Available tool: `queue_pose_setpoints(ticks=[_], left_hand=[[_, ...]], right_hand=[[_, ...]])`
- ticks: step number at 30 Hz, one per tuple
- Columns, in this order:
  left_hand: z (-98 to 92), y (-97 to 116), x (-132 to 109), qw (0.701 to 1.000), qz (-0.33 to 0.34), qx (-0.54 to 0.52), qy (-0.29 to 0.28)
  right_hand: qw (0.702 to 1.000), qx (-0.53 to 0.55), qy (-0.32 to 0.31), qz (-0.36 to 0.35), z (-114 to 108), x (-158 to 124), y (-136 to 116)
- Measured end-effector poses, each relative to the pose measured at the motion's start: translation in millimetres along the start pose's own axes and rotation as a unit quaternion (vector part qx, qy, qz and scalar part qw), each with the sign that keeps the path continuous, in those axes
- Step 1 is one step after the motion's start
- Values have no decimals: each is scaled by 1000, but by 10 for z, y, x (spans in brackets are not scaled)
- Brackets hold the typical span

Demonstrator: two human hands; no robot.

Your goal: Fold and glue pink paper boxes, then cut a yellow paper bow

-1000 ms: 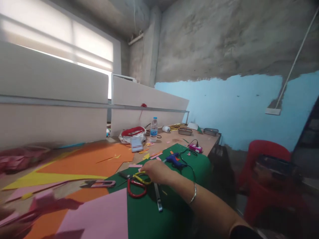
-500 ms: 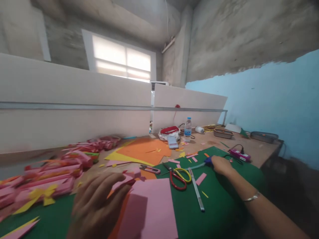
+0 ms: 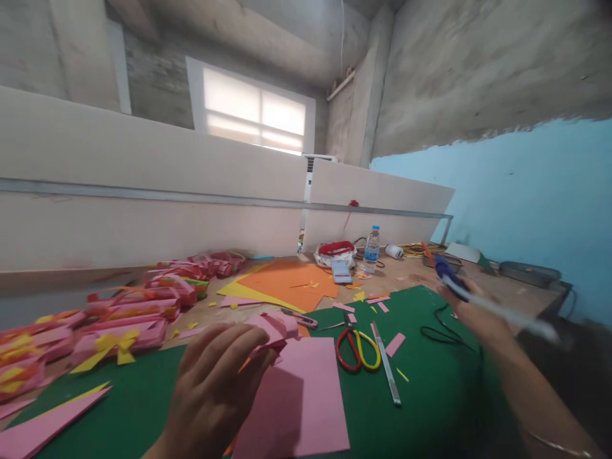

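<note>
My left hand point(image 3: 215, 382) is closed on a folded pink paper piece point(image 3: 277, 328), held just above a pink sheet point(image 3: 303, 395). Raised over the right side of the green cutting mat point(image 3: 430, 376), my right hand point(image 3: 478, 319) grips a blue hot glue gun point(image 3: 449, 278). Its orange tip points up and away, and a translucent glue stick point(image 3: 511, 312) juts from its back, blurred. Between my hands lie scissors point(image 3: 348, 360) with one red and one yellow handle, and a slim white pen-like tool point(image 3: 387, 366). Small pink scraps point(image 3: 395, 345) are scattered beside them.
Finished-looking pink paper pieces with yellow bows point(image 3: 115, 344) are piled at left. Behind the mat lie orange sheets point(image 3: 282, 284), a phone point(image 3: 342, 271), a water bottle point(image 3: 371, 252) and a grey tray point(image 3: 530, 273). A black cord point(image 3: 442, 331) loops near my right arm.
My right hand has lifted the glue gun off the mat and turned it, so the tip now points away. The left hand still holds the pink piece. The view has shifted slightly left.
</note>
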State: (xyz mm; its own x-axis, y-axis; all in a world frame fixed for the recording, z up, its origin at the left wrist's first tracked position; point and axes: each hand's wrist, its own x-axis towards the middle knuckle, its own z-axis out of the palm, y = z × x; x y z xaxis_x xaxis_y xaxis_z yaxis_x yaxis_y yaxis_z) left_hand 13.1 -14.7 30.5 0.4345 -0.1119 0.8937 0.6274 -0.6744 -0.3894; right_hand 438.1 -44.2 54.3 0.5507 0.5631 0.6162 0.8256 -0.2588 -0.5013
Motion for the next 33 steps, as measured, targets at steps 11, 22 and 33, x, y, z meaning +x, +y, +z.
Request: queue_pose_setpoints(ticks=[11, 22, 33], left_hand=[[19, -34, -115, 999, -39, -2, -32], [5, 11, -42, 998, -51, -22, -10], [-36, 45, 30, 995, -78, -55, -14]], right_hand=[[766, 409, -494, 34, -46, -1063, -963], [701, 406, -573, -124, -69, -1319, -1252], [713, 386, -577, -99, 24, -1346, -1267]])
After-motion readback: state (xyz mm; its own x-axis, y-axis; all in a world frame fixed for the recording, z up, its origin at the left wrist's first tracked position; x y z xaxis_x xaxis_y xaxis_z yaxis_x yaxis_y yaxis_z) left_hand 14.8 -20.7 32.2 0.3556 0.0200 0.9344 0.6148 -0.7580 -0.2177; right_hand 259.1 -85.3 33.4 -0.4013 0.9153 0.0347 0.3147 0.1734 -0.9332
